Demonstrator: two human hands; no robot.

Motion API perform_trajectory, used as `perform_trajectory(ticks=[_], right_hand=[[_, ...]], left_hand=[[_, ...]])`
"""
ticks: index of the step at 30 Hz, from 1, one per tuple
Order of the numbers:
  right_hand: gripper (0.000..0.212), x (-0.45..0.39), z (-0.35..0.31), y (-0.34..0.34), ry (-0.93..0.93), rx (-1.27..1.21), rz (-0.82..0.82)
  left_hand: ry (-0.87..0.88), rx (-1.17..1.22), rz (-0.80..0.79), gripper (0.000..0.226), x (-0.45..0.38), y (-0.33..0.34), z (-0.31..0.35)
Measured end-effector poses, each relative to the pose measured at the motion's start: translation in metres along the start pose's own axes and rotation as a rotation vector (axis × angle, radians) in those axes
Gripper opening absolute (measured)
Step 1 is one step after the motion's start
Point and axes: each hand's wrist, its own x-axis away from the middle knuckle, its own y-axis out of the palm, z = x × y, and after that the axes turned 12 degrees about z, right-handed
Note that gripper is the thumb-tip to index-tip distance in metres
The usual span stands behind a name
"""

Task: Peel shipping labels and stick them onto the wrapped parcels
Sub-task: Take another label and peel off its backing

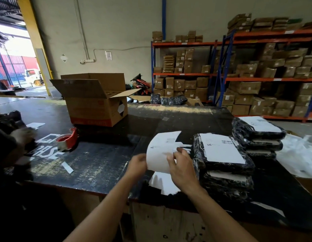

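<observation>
1. An open cardboard box stands toward the table's far edge.
2. A red tape dispenser lies near the left edge.
3. Box-laden shelving racks line the wall.

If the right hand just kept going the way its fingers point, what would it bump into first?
Most likely the label sheet that the right hand already pinches with the left hand. Beyond it lies bare table; depth is hard to judge.

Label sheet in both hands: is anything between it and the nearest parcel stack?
Nothing visible. The left hand and right hand hold the label sheet just left of the nearest parcel stack, whose top parcel already carries a label.
</observation>
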Motion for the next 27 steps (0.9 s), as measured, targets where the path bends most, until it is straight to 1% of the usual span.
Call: perform_trajectory(ticks=[2, 5, 6, 8, 9, 11, 13, 15, 17, 18, 20, 23, 27], right_hand=[[0.033, -0.001, -0.009, -0.016, -0.060, -0.014, -0.005], [0.033, -0.005, -0.015, -0.036, -0.101, -0.030, -0.024], [0.033, -0.007, -0.016, -0.042, -0.103, -0.028, -0.053], [0.030, -0.009, -0.019, -0.056, -0.120, -0.001, -0.137], [0.030, -0.010, -0.021, -0.064, -0.126, 0.014, -0.175], [0.026, -0.014, -0.024, -0.080, -0.144, 0.019, -0.227], [0.013, -0.020, -0.025, -0.098, -0.113, -0.037, -0.214], [0.022, -0.032, -0.025, -0.115, -0.045, -0.117, -0.119], [0.022, -0.043, -0.025, -0.132, 0.021, -0.205, -0.055], [0.020, -0.047, -0.025, -0.139, 0.038, -0.220, -0.052], [0.015, -0.051, -0.022, -0.151, 0.058, -0.231, -0.100], [0.015, -0.048, -0.021, -0.160, 0.054, -0.246, -0.178], [0.018, -0.044, -0.018, -0.166, 0.048, -0.276, -0.200]], left_hand=[[-0.087, 0.205, -0.030, 0.018, -0.001, -0.014, 0.029], [-0.259, 0.519, -0.214, 0.043, 0.003, -0.031, 0.071], [-0.256, 0.570, -0.282, 0.044, 0.005, -0.035, 0.082], [-0.155, 0.532, -0.356, 0.031, 0.009, -0.039, 0.098], [-0.102, 0.506, -0.356, 0.023, 0.010, -0.039, 0.103], [-0.032, 0.528, -0.339, 0.017, 0.013, -0.038, 0.113], [0.039, 0.540, -0.347, 0.017, 0.015, -0.036, 0.118], [0.129, 0.472, -0.389, 0.021, 0.020, -0.035, 0.122], [0.197, 0.406, -0.436, 0.024, 0.025, -0.032, 0.126], [0.221, 0.382, -0.460, 0.025, 0.028, -0.031, 0.128], [0.251, 0.358, -0.505, 0.026, 0.032, -0.028, 0.131], [0.282, 0.340, -0.542, 0.026, 0.035, -0.028, 0.136], [0.313, 0.310, -0.535, 0.024, 0.038, -0.030, 0.139]])
